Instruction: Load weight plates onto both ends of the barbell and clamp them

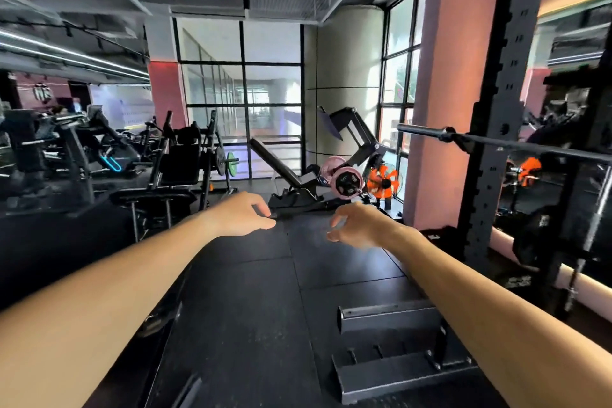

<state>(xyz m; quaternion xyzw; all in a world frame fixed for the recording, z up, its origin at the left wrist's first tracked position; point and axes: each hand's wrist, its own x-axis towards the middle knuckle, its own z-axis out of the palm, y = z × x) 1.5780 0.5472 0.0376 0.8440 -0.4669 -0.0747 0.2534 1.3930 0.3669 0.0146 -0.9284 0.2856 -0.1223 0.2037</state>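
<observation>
Black rubber floor tiles (251,301) fill the space beneath both outstretched arms, and neither hand carries anything. Far off to the left of the left hand (243,214) stand blurred gym machines (82,149), and up beyond its knuckles a bar holding a dark and a green plate (227,162) sits on another rack. The left hand hangs with its fingers loosely curled and the thumb close under them, grasping nothing. Just across a small gap, the right hand (356,225) is likewise slack, fingers drooping and blurred, with nothing in it. Beyond the two hands lies an incline bench (281,164), and past the right hand's fingertips a leg-press machine carries pink plates (346,180) beside an orange fan (384,180). Up and to the right of the right hand, the barbell (427,133) rests across the black rack upright (496,142); its visible sleeve end is bare, with no plate or clamp on it. By my reading the loading has not begun on this end: the person is between grips, looking for plates. Next comes fetching a plate with both hands and sliding its hole over that bare sleeve.
</observation>
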